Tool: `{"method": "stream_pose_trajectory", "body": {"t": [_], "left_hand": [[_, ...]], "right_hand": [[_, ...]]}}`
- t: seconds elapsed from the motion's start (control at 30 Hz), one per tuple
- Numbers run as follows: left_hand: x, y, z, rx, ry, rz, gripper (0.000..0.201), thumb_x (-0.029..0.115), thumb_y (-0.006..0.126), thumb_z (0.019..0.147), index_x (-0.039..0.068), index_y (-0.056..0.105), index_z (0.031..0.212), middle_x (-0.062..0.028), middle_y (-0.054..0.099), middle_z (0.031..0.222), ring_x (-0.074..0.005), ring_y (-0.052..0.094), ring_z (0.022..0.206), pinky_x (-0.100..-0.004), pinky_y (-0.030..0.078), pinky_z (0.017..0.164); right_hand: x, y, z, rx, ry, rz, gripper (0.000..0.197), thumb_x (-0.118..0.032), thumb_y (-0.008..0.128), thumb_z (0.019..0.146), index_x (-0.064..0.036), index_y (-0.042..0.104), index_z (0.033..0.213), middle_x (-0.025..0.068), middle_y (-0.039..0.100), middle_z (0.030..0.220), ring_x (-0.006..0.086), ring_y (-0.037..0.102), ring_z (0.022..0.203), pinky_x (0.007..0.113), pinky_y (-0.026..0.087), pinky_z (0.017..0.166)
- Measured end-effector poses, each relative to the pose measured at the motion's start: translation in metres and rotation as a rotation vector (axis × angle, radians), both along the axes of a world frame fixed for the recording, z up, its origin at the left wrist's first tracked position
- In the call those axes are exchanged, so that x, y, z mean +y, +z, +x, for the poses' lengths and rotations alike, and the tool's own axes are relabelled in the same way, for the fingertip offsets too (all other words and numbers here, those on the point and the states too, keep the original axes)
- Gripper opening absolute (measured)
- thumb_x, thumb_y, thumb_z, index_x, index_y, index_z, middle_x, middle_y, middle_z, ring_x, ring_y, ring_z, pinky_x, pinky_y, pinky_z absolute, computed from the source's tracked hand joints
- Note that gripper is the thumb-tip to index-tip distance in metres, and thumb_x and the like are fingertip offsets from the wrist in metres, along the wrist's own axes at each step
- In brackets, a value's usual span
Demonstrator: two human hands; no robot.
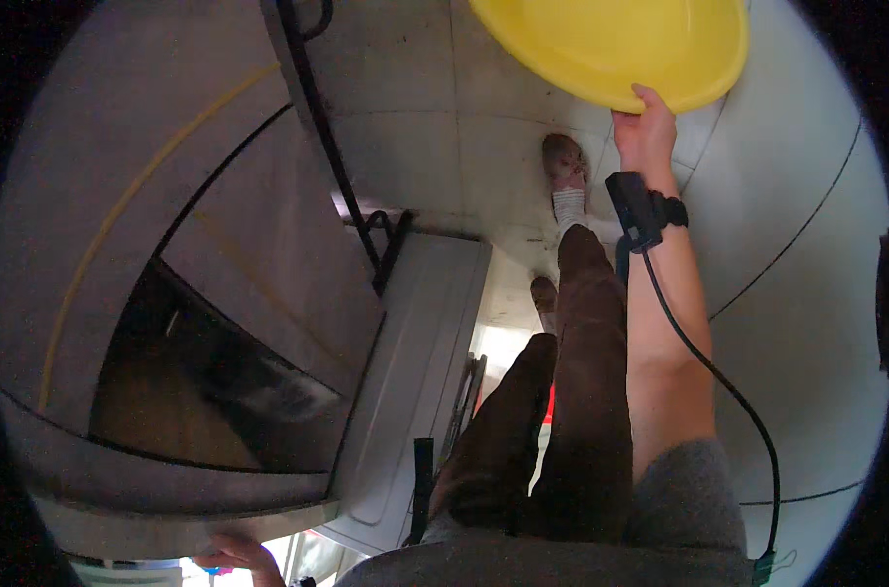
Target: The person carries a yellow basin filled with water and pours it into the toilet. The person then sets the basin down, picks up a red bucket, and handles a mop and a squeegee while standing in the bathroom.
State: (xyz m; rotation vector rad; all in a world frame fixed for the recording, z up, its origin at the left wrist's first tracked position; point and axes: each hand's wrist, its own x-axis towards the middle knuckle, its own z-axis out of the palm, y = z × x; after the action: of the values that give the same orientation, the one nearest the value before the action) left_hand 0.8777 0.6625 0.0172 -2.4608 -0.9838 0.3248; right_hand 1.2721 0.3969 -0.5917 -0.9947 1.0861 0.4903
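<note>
My right hand (648,132) grips the near rim of a large yellow plastic basin (650,49), its thumb over the edge and its fingers underneath. The basin is held out at arm's length, high in the view and right of centre, and its top is cut off. Nothing shows inside the visible part. My left hand (239,556) is low at the left, beside the curved edge of a grey panel (200,523). Its fingers look loosely extended, partly in shadow, with no held thing visible. Whether it touches the panel is unclear.
At left, the large grey surface has a dark glossy rectangular section (209,382). A pale box-like appliance (415,342) stands by my legs, with a dark metal frame (317,127) beyond it. Light tiles (395,166) lie underfoot; a pale wall (787,225) is on the right.
</note>
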Motion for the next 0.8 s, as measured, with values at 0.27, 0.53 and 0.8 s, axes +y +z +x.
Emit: {"method": "stream_pose_trajectory", "body": {"t": [0.27,0.53,0.8], "left_hand": [[-0.031,-0.040,0.059,-0.215,0.356,0.079,0.063,0.039,0.045,0.082,-0.004,0.021,0.121,-0.0234,0.036,0.114,-0.0288,0.042,0.097,-0.0394,0.037,0.080],[-0.048,-0.015,0.043,0.020,0.241,-0.022,0.063,0.039,0.046,0.081,0.000,0.018,0.123,-0.0231,0.033,0.113,-0.0321,0.038,0.098,-0.0433,0.034,0.082],[-0.056,-0.011,0.033,0.080,0.181,-0.138,0.064,0.038,0.046,0.080,0.003,0.015,0.124,-0.0227,0.031,0.113,-0.0353,0.034,0.099,-0.0472,0.031,0.084]], "right_hand": [[-0.053,-0.070,0.026,-0.618,0.725,-0.396,0.026,-0.008,0.056,0.074,0.0035,0.052,0.096,0.0108,0.058,0.092,0.0211,0.057,0.084,0.030,0.045,0.075],[-0.012,-0.019,0.063,-0.337,0.385,0.045,0.029,-0.012,0.043,0.086,-0.0024,0.041,0.113,0.0098,0.048,0.111,0.0218,0.049,0.098,0.033,0.042,0.084],[0.007,-0.015,0.081,-0.241,0.082,0.299,0.031,-0.012,0.045,0.085,-0.0044,0.040,0.115,0.0095,0.048,0.113,0.0224,0.046,0.102,0.036,0.039,0.089]]}}
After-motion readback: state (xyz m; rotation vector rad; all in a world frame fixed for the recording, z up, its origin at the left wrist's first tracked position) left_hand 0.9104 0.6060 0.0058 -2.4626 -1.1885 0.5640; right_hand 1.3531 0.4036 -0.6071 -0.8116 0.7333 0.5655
